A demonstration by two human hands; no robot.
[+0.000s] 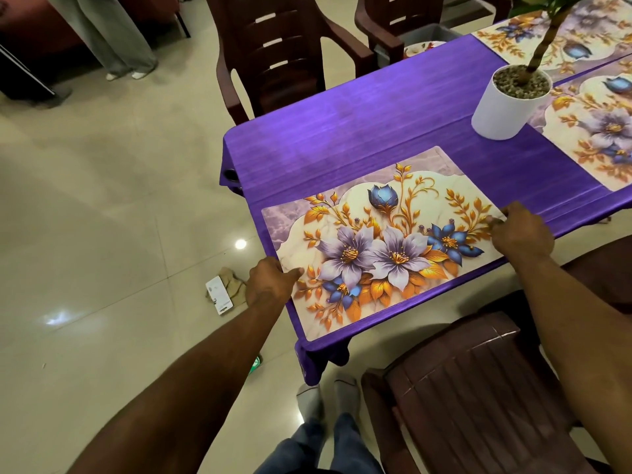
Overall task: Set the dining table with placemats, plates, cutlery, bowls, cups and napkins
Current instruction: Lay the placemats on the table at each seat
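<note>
A floral placemat [383, 234] with purple and blue flowers lies flat on the near corner of the table, which is covered by a purple cloth [342, 131]. My left hand [270, 282] pinches the placemat's left edge with the thumb on top. My right hand [519, 230] pinches its right edge near the far corner. Two more floral placemats [602, 138] lie at the right end of the table, one [574, 32] beyond the other.
A white pot [506, 104] with pebbles and a plant stands mid-table. Brown plastic chairs stand at the far side [273, 53] and near right [478, 388]. A bin with a plate [424, 42] sits behind. Litter [225, 289] lies on the floor. A person's legs [116, 39] stand at top left.
</note>
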